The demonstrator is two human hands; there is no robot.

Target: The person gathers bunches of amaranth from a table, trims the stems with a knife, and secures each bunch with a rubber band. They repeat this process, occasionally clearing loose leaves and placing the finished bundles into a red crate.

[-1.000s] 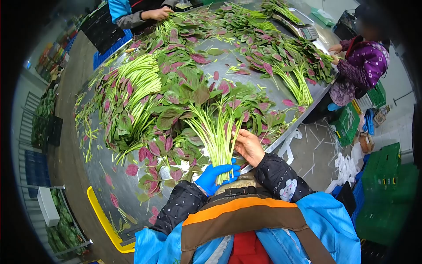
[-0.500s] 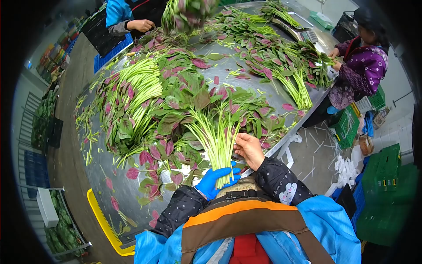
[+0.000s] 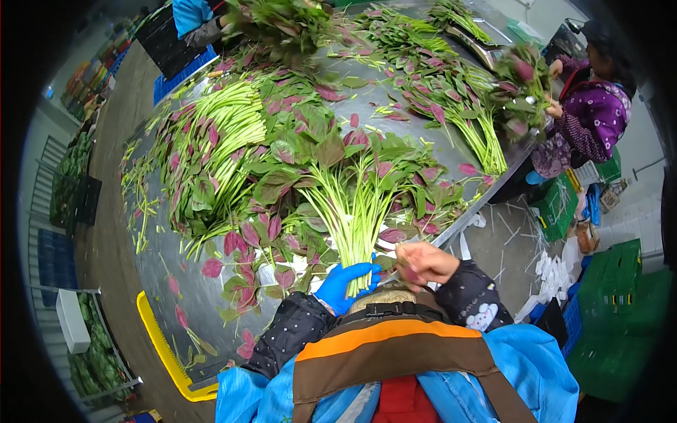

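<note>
My left hand, in a blue glove, is closed around the lower stems of a bunch of red-and-green amaranth. The bunch leans upright, its leaves fanned out over the table's pile. Just right of the stems, my bare right hand is apart from the bunch with its fingers pinched. A small purple leaf seems to be at those fingertips, partly blurred. Loose purple leaves lie on the metal table left of my gloved hand.
A large heap of amaranth covers the table's left side. More bunches lie to the right, near a scale. Two co-workers handle greens: a person in purple at right and a blue sleeve opposite. Green crates stand at right.
My right hand has moved right and down, away from the stems. My left hand keeps its hold. The co-worker at right has lifted a bunch; the one opposite has moved theirs leftward.
</note>
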